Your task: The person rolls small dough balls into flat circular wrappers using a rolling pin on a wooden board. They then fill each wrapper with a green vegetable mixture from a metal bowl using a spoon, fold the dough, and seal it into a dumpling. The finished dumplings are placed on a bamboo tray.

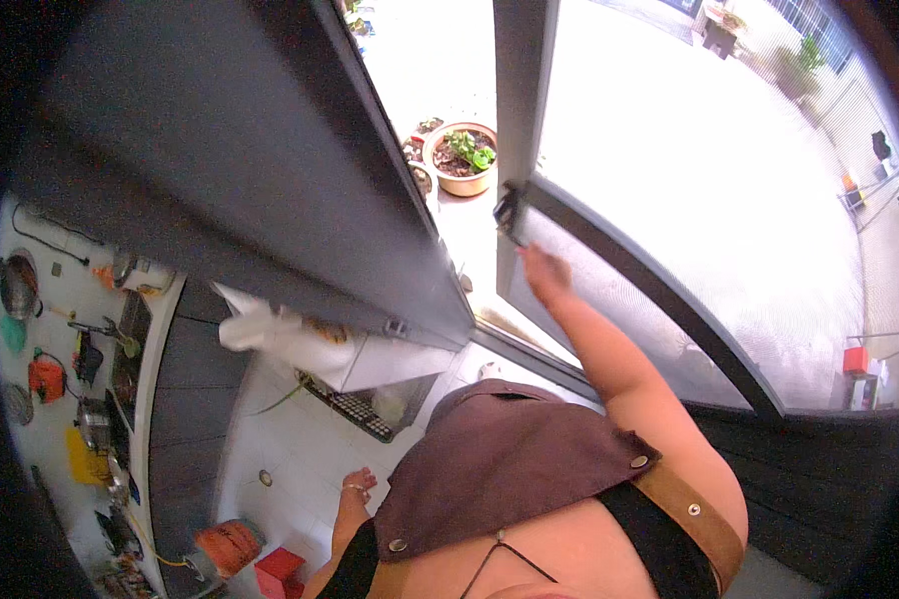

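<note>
My right hand reaches forward to the dark handle on the edge of a grey-framed mesh screen door. The fingers are at the handle's lower end; blur hides whether they grip it. My left hand hangs low at my side, fingers apart, holding nothing, with a thin bracelet at the wrist. A dark door panel stands to the left, with a gap between it and the screen door's frame.
Through the gap show a potted plant and bright ground. At the left are a counter with kitchenware, an orange container, a red box and a dark grated rack on the tiled floor. A door sill crosses ahead.
</note>
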`<move>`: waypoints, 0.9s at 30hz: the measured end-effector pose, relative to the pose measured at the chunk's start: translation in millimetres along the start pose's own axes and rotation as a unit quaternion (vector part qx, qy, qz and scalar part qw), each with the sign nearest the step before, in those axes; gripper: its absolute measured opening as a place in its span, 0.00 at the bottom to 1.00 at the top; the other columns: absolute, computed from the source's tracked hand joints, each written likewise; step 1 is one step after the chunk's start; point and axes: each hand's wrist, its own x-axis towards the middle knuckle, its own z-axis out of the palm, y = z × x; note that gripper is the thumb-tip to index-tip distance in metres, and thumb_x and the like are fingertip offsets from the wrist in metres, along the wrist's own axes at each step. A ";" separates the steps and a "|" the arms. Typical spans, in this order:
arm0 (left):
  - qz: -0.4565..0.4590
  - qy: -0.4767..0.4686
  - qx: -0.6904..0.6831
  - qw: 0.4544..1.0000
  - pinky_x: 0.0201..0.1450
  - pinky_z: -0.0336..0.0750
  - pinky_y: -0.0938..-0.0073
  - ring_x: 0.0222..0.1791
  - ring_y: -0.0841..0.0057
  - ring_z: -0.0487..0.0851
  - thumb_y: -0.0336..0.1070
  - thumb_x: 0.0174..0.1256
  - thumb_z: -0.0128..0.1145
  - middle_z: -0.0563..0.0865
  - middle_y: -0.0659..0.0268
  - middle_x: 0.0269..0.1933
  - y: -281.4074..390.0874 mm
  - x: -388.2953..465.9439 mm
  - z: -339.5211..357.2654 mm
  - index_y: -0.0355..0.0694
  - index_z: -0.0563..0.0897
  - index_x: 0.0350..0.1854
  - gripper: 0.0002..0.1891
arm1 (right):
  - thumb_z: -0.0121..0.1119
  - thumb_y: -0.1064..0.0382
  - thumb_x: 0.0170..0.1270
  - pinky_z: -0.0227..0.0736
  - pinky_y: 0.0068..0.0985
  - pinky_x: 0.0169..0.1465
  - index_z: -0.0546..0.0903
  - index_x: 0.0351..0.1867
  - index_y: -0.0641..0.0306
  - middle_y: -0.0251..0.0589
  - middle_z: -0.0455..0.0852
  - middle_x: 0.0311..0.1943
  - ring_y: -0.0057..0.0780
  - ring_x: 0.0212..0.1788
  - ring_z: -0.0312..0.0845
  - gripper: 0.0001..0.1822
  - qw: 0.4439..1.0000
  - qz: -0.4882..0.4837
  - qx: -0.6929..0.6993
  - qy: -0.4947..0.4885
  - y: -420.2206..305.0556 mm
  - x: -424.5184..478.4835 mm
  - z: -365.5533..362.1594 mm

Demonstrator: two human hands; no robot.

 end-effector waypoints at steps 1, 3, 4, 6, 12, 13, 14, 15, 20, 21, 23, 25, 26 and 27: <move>0.027 -0.025 -0.020 0.999 0.35 0.71 0.65 0.40 0.73 0.82 0.48 0.62 0.55 0.85 0.65 0.42 21.7 -2.3 5.6 0.44 0.78 0.45 0.16 | 0.40 0.49 0.69 0.70 0.50 0.41 0.74 0.35 0.64 0.56 0.82 0.31 0.55 0.37 0.79 0.19 0.996 0.074 0.037 -0.036 8.3 27.4 -15.0; 0.104 -0.097 -0.011 0.990 0.42 0.69 0.63 0.41 0.72 0.82 0.51 0.62 0.54 0.84 0.66 0.45 70.0 -50.8 24.6 0.44 0.78 0.46 0.18 | 0.40 0.49 0.69 0.69 0.48 0.43 0.75 0.34 0.63 0.57 0.82 0.33 0.57 0.39 0.78 0.19 0.996 0.075 0.029 0.022 45.1 77.9 -36.8; 0.142 -0.121 -0.012 0.982 0.46 0.68 0.62 0.42 0.71 0.82 0.52 0.62 0.54 0.84 0.66 0.46 90.6 -67.4 28.0 0.44 0.78 0.46 0.18 | 0.40 0.49 0.68 0.69 0.47 0.44 0.76 0.33 0.63 0.56 0.82 0.34 0.57 0.40 0.77 0.19 0.993 0.096 0.056 0.026 52.4 99.2 -53.4; 0.045 -0.030 -0.016 0.998 0.50 0.66 0.64 0.46 0.69 0.80 0.54 0.62 0.52 0.83 0.64 0.47 97.5 -39.6 26.7 0.43 0.78 0.48 0.21 | 0.40 0.46 0.67 0.68 0.47 0.45 0.76 0.34 0.62 0.56 0.82 0.34 0.57 0.42 0.76 0.21 0.985 0.148 0.072 0.044 100.2 147.4 -59.8; 0.051 0.008 0.197 0.979 0.49 0.67 0.64 0.45 0.69 0.80 0.53 0.62 0.52 0.83 0.63 0.47 133.1 -50.3 112.2 0.43 0.78 0.48 0.20 | 0.39 0.49 0.69 0.69 0.47 0.45 0.75 0.35 0.63 0.54 0.83 0.35 0.54 0.42 0.78 0.20 0.965 0.235 0.016 0.111 247.2 245.5 -106.0; 0.060 0.010 0.217 0.974 0.49 0.68 0.64 0.45 0.69 0.80 0.52 0.62 0.52 0.83 0.63 0.47 150.3 -50.4 139.9 0.43 0.79 0.48 0.20 | 0.39 0.50 0.69 0.69 0.47 0.44 0.74 0.34 0.63 0.54 0.83 0.34 0.55 0.41 0.78 0.19 0.964 0.240 0.013 0.116 270.2 256.2 -111.7; 0.075 0.014 0.233 0.969 0.49 0.68 0.64 0.45 0.69 0.80 0.52 0.62 0.52 0.83 0.63 0.47 177.8 -47.4 163.7 0.43 0.79 0.48 0.20 | 0.40 0.50 0.69 0.69 0.47 0.44 0.74 0.34 0.63 0.54 0.83 0.33 0.55 0.40 0.78 0.19 0.961 0.246 0.009 0.123 292.4 265.5 -117.2; 0.093 0.012 0.248 0.964 0.48 0.68 0.64 0.45 0.69 0.80 0.52 0.62 0.52 0.83 0.63 0.47 204.7 -40.2 194.2 0.43 0.79 0.48 0.20 | 0.41 0.50 0.69 0.69 0.47 0.43 0.74 0.34 0.63 0.55 0.83 0.32 0.55 0.40 0.78 0.18 0.959 0.244 0.003 0.142 315.6 267.5 -123.1; 0.225 -0.009 0.281 0.933 0.48 0.69 0.65 0.44 0.70 0.79 0.50 0.62 0.52 0.82 0.63 0.46 374.6 -24.4 379.1 0.42 0.79 0.48 0.19 | 0.43 0.53 0.69 0.69 0.49 0.38 0.71 0.35 0.62 0.55 0.82 0.30 0.57 0.36 0.77 0.14 0.937 0.282 -0.015 0.205 422.5 287.9 -169.4; 0.252 -0.017 0.291 0.923 0.47 0.69 0.65 0.44 0.70 0.79 0.50 0.62 0.52 0.82 0.63 0.46 405.0 -35.3 415.7 0.42 0.79 0.48 0.19 | 0.44 0.53 0.69 0.69 0.49 0.38 0.71 0.35 0.62 0.55 0.82 0.30 0.57 0.36 0.77 0.14 0.933 0.298 -0.004 0.204 435.4 290.6 -172.9; 0.306 -0.037 0.319 0.896 0.47 0.70 0.65 0.44 0.70 0.79 0.49 0.62 0.52 0.82 0.63 0.46 470.4 -51.1 478.9 0.42 0.79 0.48 0.19 | 0.44 0.54 0.68 0.69 0.49 0.38 0.71 0.34 0.62 0.55 0.82 0.30 0.57 0.36 0.78 0.13 0.924 0.314 0.025 0.218 460.3 305.4 -165.9; 0.346 -0.074 0.355 0.865 0.47 0.70 0.65 0.44 0.70 0.79 0.48 0.62 0.53 0.82 0.63 0.46 527.6 -63.3 544.7 0.42 0.79 0.48 0.18 | 0.46 0.54 0.68 0.68 0.49 0.37 0.70 0.33 0.63 0.56 0.81 0.29 0.58 0.35 0.77 0.13 0.913 0.329 0.012 0.243 499.3 309.1 -183.2; 0.362 -0.092 0.380 0.846 0.47 0.70 0.65 0.44 0.70 0.79 0.48 0.62 0.53 0.82 0.63 0.46 559.7 -69.0 580.0 0.42 0.79 0.48 0.18 | 0.47 0.55 0.67 0.68 0.50 0.36 0.70 0.32 0.63 0.56 0.81 0.28 0.59 0.34 0.76 0.13 0.903 0.346 0.004 0.255 522.1 302.6 -189.5; 0.376 -0.110 0.403 0.827 0.47 0.70 0.65 0.44 0.70 0.79 0.48 0.62 0.53 0.82 0.63 0.46 587.6 -75.9 614.2 0.41 0.79 0.48 0.18 | 0.48 0.55 0.67 0.67 0.50 0.36 0.70 0.31 0.64 0.56 0.80 0.27 0.59 0.34 0.75 0.13 0.892 0.364 -0.004 0.267 542.6 297.0 -197.3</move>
